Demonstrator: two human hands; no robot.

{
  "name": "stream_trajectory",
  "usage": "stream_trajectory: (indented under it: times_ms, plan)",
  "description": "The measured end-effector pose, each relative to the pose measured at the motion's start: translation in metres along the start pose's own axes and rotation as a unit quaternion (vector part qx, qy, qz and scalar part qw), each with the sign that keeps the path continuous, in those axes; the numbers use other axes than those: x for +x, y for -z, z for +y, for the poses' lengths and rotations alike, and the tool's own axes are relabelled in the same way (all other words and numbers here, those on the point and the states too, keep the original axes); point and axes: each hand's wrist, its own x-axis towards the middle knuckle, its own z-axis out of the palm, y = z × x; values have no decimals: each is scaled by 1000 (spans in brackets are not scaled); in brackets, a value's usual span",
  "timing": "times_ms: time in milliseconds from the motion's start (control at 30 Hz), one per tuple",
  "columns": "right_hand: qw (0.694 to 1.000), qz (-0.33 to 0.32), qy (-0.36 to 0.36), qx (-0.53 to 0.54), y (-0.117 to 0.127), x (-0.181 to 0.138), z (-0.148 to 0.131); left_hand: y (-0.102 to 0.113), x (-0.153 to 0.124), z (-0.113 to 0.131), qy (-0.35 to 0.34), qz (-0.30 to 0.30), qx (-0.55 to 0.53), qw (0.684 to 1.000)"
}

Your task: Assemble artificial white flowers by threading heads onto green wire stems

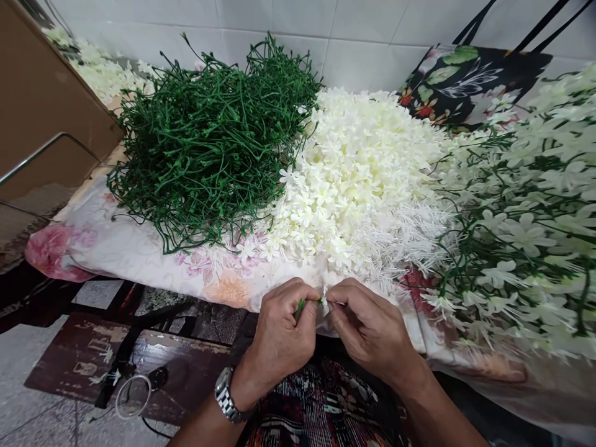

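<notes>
While L hand pinches a green stem btwn thumb & finger, R hand pinches what looks like a thin white bit, fingertips close, near edge of flowered cloth. Stem heap far L; white blooms to its R. Prob. best: grip near tips, wrists steady.

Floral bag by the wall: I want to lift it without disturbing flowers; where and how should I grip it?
By the black straps, probably best from above: they rise clear of the bag, while white flowers crowd its lower edge. Their upper ends are out of view.
</notes>
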Motion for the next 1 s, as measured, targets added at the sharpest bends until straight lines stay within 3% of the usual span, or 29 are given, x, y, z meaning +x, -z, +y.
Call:
stream_trajectory:
  times_ms: [200,367,500,667,833,1000]
  plan:
    - [1000,-12,0,4,-4,-3,3,-1,1,-1,-3,-11,17,1000]
    - [1000,17,7,8,-6,-3,1,4,2,1,2,-17,-9,1000]
    - [998,52,18,-14,-6,-8,-4,8,-1,5,31,36,-59,997]
    - [997,17,17,-71,9,-18,-9,10,-3,7,54,68,-68,994]
    - [997,71,-16,-33,31,-14,-19,14,4,16,56,-29,-72,995]
    - [997,28,67,17,26,3,-31,9,8,28,41,-160,-62,984]
